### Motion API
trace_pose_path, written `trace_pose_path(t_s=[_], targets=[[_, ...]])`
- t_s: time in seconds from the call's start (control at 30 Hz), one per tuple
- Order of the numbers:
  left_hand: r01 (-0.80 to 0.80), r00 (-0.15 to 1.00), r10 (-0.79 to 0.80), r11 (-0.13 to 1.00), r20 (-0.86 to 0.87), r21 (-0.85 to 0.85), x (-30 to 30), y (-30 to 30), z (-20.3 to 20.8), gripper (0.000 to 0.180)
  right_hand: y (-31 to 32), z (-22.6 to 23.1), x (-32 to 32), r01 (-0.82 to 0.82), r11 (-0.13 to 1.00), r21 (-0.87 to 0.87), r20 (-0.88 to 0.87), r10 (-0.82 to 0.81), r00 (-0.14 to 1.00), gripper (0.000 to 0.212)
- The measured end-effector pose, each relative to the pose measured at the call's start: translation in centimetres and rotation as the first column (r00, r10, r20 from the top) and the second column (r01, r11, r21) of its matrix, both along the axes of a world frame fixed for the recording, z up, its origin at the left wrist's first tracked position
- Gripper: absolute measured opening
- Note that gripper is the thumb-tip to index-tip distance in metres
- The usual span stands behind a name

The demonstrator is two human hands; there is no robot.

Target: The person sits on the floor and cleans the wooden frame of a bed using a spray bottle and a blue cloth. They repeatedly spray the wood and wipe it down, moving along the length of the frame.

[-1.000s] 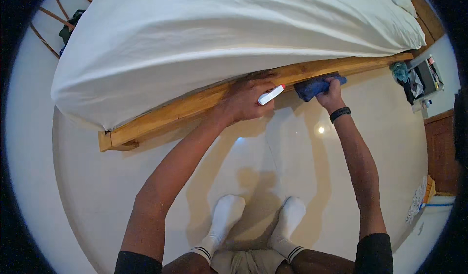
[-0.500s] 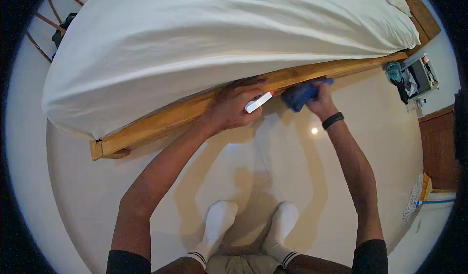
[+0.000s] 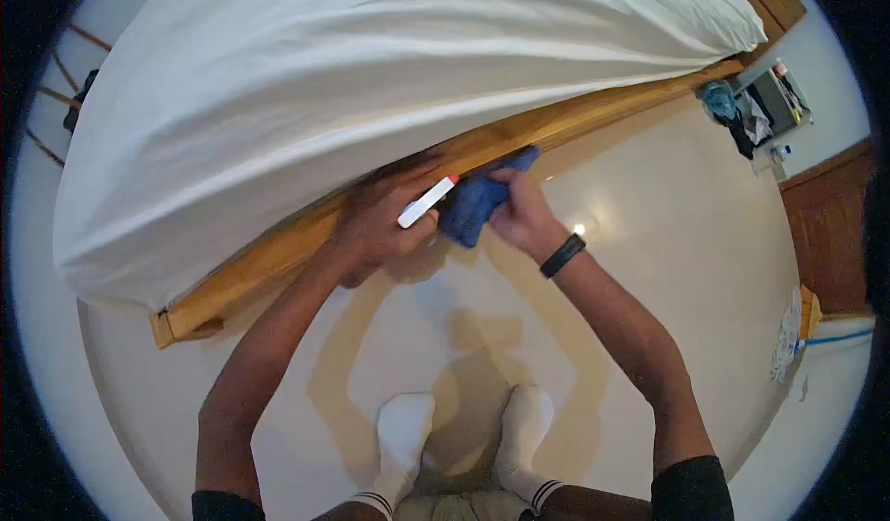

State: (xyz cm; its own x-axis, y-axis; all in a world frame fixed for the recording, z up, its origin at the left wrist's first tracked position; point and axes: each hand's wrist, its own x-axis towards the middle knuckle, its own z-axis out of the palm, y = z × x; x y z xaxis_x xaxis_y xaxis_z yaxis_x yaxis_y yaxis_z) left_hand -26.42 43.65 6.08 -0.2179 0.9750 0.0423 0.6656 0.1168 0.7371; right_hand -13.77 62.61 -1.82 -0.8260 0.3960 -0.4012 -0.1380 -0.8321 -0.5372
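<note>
My left hand [image 3: 380,224] is closed round what looks like a spray bottle [image 3: 427,202], held against the wooden bed rail. Its white head with a red nozzle tip points up and right, while the body is mostly hidden below the hand. Just to the right, my right hand [image 3: 527,213] grips a crumpled blue cloth [image 3: 473,208]. The cloth lies against the front face of the bed rail [image 3: 575,124], close to the nozzle. A black band [image 3: 563,256] circles my right wrist.
A white-sheeted mattress [image 3: 371,76] overhangs the rail. The rail's near-left corner [image 3: 163,328] juts out over the glossy floor [image 3: 649,243]. At the far right stand a small shelf unit [image 3: 779,99] with items and a brown door [image 3: 834,229]. My socked feet [image 3: 405,428] are below.
Both hands have moved left along the rail, with the spray bottle and the cloth in them. The cloth is now nearer my left hand, and the view has shifted slightly.
</note>
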Motion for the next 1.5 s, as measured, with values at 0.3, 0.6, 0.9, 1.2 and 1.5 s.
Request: trace_pose_path(t_s=[0.3,0.6,0.9,1.2,1.5], targets=[[0.015,1.000,-0.013,0.997,-0.023,0.074,-0.9,0.4,-2.5,0.048,3.7,2.1,1.8,0.207,0.978,-0.004,0.049,-0.206,0.977,0.036],[-0.065,0.996,0.075,0.984,0.056,-0.166,0.8,1.2,-0.5,0.046,3.9,-0.3,1.3,0.314,0.925,0.215,0.081,-0.337,0.938,0.035],[-0.095,0.995,0.094,0.991,-0.011,-0.096,0.0,0.6,-1.9,0.044,-0.6,4.8,1.9,0.168,0.985,0.026,0.047,-0.169,0.984,0.031],[0.018,0.991,-0.010,0.998,-0.134,0.060,0.5,1.8,-2.6,0.046,2.6,-1.0,0.1,0.332,0.943,-0.031,0.054,-0.330,0.942,0.031],[0.008,0.975,0.006,0.998,-0.221,0.061,0.1,1.2,-2.0,0.041,-2.2,-0.1,0.6,0.217,0.942,0.257,0.084,-0.245,0.966,0.036]])
